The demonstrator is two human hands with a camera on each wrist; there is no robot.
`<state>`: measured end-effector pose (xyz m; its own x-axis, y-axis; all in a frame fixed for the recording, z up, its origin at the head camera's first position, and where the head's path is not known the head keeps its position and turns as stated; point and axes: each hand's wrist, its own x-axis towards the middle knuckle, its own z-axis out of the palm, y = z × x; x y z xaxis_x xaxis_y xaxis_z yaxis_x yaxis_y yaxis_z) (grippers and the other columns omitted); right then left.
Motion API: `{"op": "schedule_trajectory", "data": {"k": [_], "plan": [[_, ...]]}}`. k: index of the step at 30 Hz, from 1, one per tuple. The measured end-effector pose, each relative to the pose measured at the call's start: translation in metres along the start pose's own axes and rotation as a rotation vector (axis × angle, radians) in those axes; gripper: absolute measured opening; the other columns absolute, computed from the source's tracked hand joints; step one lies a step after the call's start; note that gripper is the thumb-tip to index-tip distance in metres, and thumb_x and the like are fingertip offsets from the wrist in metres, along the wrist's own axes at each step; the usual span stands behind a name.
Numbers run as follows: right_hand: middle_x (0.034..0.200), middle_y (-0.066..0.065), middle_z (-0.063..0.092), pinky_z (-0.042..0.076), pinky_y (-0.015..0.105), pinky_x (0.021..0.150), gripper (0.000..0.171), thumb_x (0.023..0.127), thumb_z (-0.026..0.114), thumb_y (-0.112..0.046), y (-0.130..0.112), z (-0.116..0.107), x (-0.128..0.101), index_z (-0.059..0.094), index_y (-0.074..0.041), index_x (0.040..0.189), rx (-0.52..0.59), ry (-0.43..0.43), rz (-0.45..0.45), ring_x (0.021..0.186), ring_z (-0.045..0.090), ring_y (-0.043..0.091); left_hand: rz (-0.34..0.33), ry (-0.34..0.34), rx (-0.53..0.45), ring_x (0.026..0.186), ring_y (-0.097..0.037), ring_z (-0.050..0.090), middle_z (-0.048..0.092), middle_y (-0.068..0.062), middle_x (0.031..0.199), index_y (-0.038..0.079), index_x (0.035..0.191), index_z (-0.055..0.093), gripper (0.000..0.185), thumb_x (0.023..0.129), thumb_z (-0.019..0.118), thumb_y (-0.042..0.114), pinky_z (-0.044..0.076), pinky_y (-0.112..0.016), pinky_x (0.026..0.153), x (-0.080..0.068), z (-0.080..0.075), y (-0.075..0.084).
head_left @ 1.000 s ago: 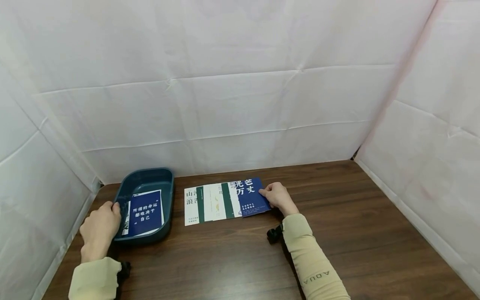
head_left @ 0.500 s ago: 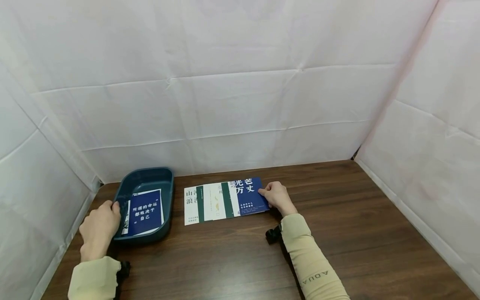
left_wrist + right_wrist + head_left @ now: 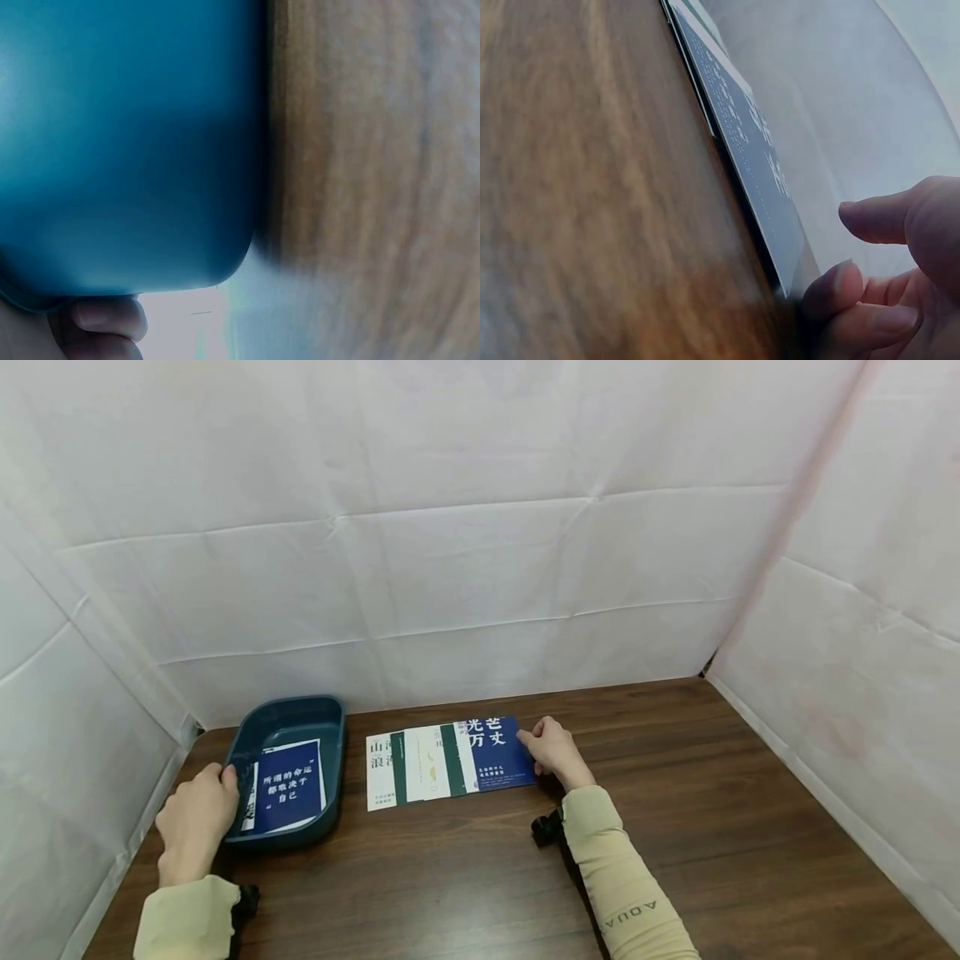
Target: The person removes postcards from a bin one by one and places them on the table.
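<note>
A dark teal tray (image 3: 333, 727) sits at the table's left, with a blue card with white writing (image 3: 288, 785) lying in it. My left hand (image 3: 197, 814) grips the tray's near-left rim. In the left wrist view its fingers (image 3: 105, 319) curl under the tray (image 3: 127, 142). Several cards lie overlapped in a row mid-table, white (image 3: 378, 772) at the left and a blue card (image 3: 498, 756) on top at the right. My right hand (image 3: 551, 752) holds that blue card's right edge. In the right wrist view the right hand's (image 3: 885, 285) fingers curl at the blue card's (image 3: 742, 135) raised corner, thumb above.
White sheeting walls close in the brown wooden table (image 3: 675, 810) at the back and on both sides. Bare wood lies to the right of the cards and along the near edge.
The blue card has slid slightly left over the row and straightened, with my right hand following. My left hand stays on the tray rim.
</note>
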<state>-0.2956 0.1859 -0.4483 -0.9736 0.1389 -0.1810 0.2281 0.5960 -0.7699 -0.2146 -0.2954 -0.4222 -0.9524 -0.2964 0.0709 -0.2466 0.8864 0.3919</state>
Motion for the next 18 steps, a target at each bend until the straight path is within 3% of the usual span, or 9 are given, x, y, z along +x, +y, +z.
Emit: {"op": "schedule_trajectory", "data": {"k": [11,18], "plan": [[0.076,0.012,0.055,0.042,0.032,0.047,0.032,0.099,0.055,-0.036,-0.009,-0.012,-0.01,0.049,-0.007,0.112,0.027,0.019,-0.081,0.051,0.052,0.021,-0.005,-0.001,0.002,0.09,-0.057,0.056,0.053,-0.041,0.115,-0.01,0.127,0.049,0.046,0.106,0.032,0.028,0.042,-0.065,0.069,-0.001,-0.001,0.001],[0.066,0.01,0.056,0.04,0.027,0.043,0.028,0.099,0.057,-0.033,-0.028,-0.004,-0.022,0.055,-0.008,0.111,0.087,-0.02,-0.17,0.05,0.053,0.021,-0.001,-0.002,-0.001,0.088,-0.056,0.056,0.054,-0.041,0.114,-0.01,0.126,0.049,0.046,0.106,0.033,0.028,0.043,-0.064,0.068,-0.001,0.0,0.001]]}}
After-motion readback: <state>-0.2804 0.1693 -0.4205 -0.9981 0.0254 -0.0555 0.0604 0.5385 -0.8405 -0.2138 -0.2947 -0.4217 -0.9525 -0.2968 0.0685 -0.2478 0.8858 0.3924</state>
